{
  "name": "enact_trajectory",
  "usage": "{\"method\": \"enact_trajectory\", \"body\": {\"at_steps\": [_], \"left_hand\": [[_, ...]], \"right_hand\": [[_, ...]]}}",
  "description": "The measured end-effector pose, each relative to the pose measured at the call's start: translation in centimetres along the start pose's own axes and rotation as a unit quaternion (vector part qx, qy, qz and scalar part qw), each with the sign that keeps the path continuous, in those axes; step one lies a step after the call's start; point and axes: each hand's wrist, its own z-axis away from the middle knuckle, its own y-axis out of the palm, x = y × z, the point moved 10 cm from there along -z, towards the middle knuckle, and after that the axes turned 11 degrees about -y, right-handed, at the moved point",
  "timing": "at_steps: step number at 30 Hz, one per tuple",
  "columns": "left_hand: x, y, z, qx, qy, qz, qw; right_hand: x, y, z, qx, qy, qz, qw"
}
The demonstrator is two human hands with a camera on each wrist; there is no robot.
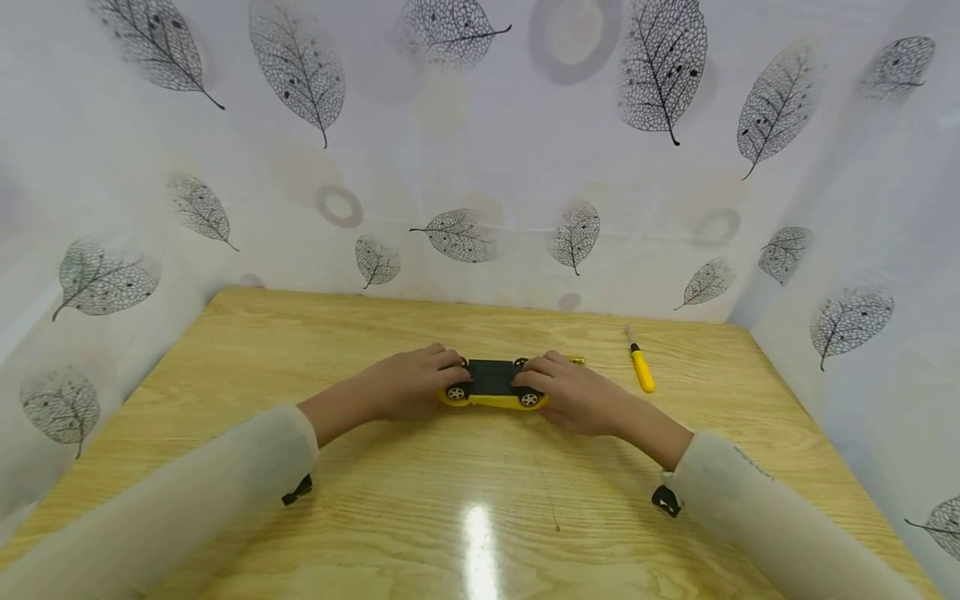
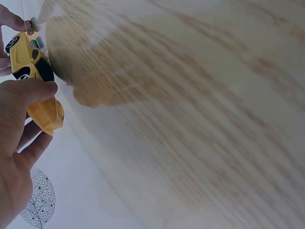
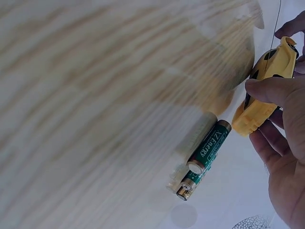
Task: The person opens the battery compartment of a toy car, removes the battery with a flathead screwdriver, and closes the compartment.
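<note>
A yellow toy car (image 1: 495, 402) is held between both hands, its black underside (image 1: 491, 377) facing up towards the head view. The left hand (image 1: 416, 379) grips one end, with the thumb on the yellow body in the left wrist view. At the other end, the right hand (image 1: 573, 392) grips the car, thumb across its side in the right wrist view. Two green batteries, the nearer battery (image 3: 209, 147) overlapping the other, lie on the table beside the right hand. In the head view, mostly the gold battery end (image 1: 577, 361) shows past that hand.
A screwdriver (image 1: 641, 367) with a yellow handle lies on the wooden table (image 1: 300, 333), right of the right hand. A thin wire (image 1: 550, 492) runs from near the car towards the front. Behind the table hangs a leaf-patterned cloth (image 1: 487, 167).
</note>
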Motion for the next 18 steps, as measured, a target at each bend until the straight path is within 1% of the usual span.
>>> {"method": "enact_trajectory", "body": {"at_steps": [3, 6, 9, 13, 18], "left_hand": [[0.4, -0.1, 0.1, -0.006, -0.014, 0.029, 0.9995], [1.0, 0.0, 0.0, 0.003, -0.039, 0.064, 0.9972], [1.6, 0.2, 0.0, 0.021, -0.066, 0.103, 0.9923], [2.3, 0.5, -0.2, 0.047, -0.095, 0.147, 0.9835], [2.7, 0.5, -0.3, 0.063, -0.109, 0.174, 0.9766]], "right_hand": [[-0.1, -0.2, -0.1, 0.001, 0.011, -0.019, 0.9998], [-0.2, -0.3, 0.0, -0.001, 0.019, -0.04, 0.999], [-0.5, -0.2, 0.1, 0.0, 0.029, -0.061, 0.9977], [-1.2, 0.2, 0.3, 0.011, 0.052, -0.091, 0.9944], [-1.9, 0.5, 0.6, 0.022, 0.082, -0.132, 0.9876]]}}
